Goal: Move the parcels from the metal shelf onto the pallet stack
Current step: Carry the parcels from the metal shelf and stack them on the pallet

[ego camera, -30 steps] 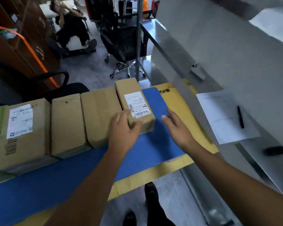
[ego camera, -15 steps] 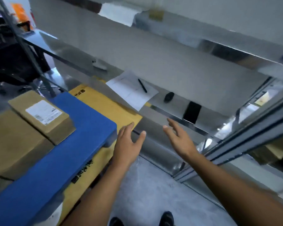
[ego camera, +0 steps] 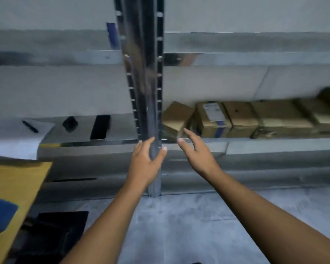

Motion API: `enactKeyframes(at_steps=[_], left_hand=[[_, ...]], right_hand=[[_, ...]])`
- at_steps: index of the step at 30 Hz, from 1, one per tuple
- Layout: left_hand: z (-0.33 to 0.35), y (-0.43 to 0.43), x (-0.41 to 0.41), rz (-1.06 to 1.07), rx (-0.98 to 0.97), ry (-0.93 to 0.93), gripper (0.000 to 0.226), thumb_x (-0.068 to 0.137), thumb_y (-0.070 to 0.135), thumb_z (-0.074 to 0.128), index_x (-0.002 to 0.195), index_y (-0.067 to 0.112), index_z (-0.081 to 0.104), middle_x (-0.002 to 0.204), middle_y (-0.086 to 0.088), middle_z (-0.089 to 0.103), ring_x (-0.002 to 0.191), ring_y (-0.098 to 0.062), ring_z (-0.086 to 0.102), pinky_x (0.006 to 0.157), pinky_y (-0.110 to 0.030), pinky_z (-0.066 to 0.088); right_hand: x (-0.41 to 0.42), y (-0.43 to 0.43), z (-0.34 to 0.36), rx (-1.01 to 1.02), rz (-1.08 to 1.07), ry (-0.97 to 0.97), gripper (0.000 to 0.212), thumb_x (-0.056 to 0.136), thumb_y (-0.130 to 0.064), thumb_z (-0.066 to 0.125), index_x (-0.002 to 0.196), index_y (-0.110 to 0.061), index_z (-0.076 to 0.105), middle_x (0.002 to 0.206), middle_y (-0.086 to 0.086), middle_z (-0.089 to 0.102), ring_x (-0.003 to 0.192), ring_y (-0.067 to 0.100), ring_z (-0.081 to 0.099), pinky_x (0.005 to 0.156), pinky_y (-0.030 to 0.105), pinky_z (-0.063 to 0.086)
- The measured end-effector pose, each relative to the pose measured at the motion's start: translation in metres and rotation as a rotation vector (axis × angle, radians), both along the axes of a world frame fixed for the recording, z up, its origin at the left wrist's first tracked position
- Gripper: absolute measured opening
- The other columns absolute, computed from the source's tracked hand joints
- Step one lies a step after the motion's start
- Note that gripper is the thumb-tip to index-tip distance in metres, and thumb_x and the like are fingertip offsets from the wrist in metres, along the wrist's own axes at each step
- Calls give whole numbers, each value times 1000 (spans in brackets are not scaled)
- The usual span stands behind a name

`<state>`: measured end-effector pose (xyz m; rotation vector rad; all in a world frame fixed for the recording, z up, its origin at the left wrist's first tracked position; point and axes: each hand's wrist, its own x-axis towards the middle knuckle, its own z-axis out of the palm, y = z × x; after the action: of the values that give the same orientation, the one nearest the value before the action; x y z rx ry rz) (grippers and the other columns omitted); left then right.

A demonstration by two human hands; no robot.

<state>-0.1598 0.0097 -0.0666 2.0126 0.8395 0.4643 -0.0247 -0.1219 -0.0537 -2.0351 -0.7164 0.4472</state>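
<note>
1. We see the parcels (ego camera: 255, 119) lined up in a row on the metal shelf (ego camera: 274, 147), all to the right of the upright post (ego camera: 147, 92).
2. The tilted parcel (ego camera: 176, 117) sits closest to the post, tipped at an angle. The labelled parcel (ego camera: 211, 117) is just beyond it.
3. The right hand (ego camera: 196, 153) is just right of the post, at the shelf's front edge. Its fingers are straight and spread, holding nothing, and the fingertips point at the tilted parcel.
4. The left hand (ego camera: 145, 161) is in front of the post's lower part, thumb and fingers splayed, holding nothing. We cannot tell whether it touches the post.
5. Left of the post, on the same shelf level, lie a black phone (ego camera: 100, 126), a small dark object (ego camera: 70, 123) and a pen (ego camera: 30, 126) on a sheet of paper (ego camera: 8, 136).
6. Far down to the left of the post we see a corner of the pallet stack (ego camera: 17, 187), yellow with a blue edge.
</note>
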Motion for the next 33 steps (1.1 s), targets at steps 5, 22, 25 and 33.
enactKeyframes(at_steps=[5,22,25,33], left_hand=[[9,-94,115,-199,54,-8,62,96,55,63,150,27,50,160,0,44,153,-18,30,123,-38,27],[-5,-292,393,-758,56,-76,66,94,65,59,150,32,49,158,2,44,149,-17,35,120,-41,32],[-6,-316,443,-826,21,-107,63,95,59,63,148,26,53,154,1,50,145,-18,41,119,-40,35],[7,-355,552,-933,-38,-168,58,96,49,67,143,16,58,147,-5,56,143,-24,45,119,-47,36]], right_hand=[[81,-116,5,25,-203,-49,62,105,-51,55,159,-25,43,164,-1,44,152,15,36,119,28,26],[248,-371,3,-85,-822,-132,64,104,-59,51,160,-31,40,162,-3,40,150,19,37,123,48,35],[282,-389,5,-106,-886,-126,65,104,-60,51,161,-31,40,163,-4,39,152,17,34,124,41,31],[365,-420,21,-136,-1024,-120,66,103,-62,49,160,-32,39,163,-6,40,152,15,34,120,35,32]])
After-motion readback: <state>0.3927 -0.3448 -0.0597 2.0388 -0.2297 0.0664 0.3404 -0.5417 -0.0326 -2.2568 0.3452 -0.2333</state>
